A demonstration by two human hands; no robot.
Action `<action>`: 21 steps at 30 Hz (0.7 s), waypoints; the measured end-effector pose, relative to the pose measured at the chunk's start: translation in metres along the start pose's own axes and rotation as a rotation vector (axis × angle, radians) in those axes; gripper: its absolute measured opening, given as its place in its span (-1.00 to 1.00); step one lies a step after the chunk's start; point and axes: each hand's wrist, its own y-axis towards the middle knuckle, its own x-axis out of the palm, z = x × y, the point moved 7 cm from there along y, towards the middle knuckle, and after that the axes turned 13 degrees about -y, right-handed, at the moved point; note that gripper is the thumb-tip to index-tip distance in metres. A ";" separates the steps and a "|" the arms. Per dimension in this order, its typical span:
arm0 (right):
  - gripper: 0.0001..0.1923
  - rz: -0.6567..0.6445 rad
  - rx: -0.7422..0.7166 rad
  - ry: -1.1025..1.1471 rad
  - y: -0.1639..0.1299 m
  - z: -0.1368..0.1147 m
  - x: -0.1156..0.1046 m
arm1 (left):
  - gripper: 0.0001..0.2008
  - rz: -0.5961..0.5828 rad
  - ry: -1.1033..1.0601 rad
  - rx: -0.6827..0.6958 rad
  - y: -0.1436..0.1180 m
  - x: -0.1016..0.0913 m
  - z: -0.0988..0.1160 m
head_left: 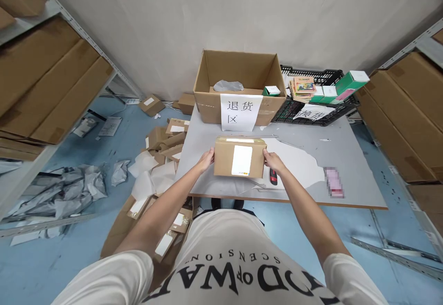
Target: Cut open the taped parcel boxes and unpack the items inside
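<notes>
Between my two hands is a sealed brown cardboard box [223, 159] with a white label on its near face and tape along the top. My left hand [206, 159] grips its left end, and my right hand [272, 159] grips its right end. The box is over the grey table [360, 176]; whether it touches the top I cannot tell. Just below my right hand lies a red and black utility knife [273, 176], partly on a white sheet [297, 164].
Behind stand a large open carton [207, 106] with a paper sign and a black crate [294, 116] holding green-and-white boxes and booklets. A blurred pink item [334, 182] lies at right. Opened boxes [161, 139] heap on the floor at left; shelves with cartons [44, 88] flank both sides.
</notes>
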 end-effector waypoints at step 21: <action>-0.25 -0.175 0.274 0.099 0.023 0.022 0.030 | -0.20 0.060 -0.077 -0.261 0.017 -0.009 -0.048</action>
